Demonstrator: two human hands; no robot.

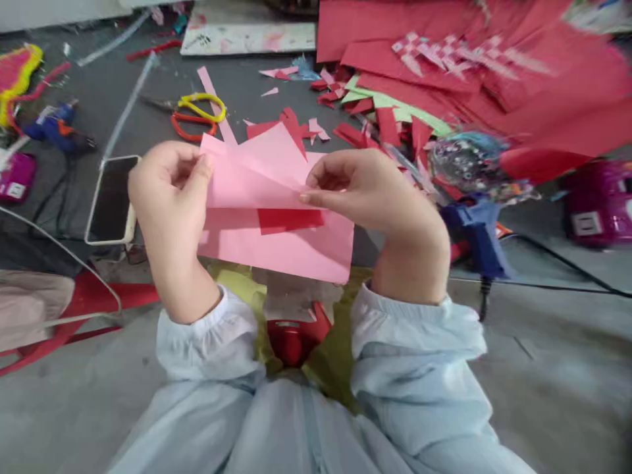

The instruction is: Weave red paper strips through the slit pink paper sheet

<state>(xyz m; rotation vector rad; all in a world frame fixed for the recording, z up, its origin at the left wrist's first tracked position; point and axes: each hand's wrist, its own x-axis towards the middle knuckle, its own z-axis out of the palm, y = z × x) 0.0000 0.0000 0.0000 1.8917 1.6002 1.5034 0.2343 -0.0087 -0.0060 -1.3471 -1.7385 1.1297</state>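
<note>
Left hand (170, 197) and right hand (368, 187) pinch the pink paper (249, 181); it looks light and bendy, so hold its edges.

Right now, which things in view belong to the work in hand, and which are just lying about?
Seemingly in the work:
- pink paper, pinched by the left hand and right hand
- red piece overlapping it, probably

Lying about, untouched:
- scissors
- phone
- glue gun at right
- red sheets
</note>
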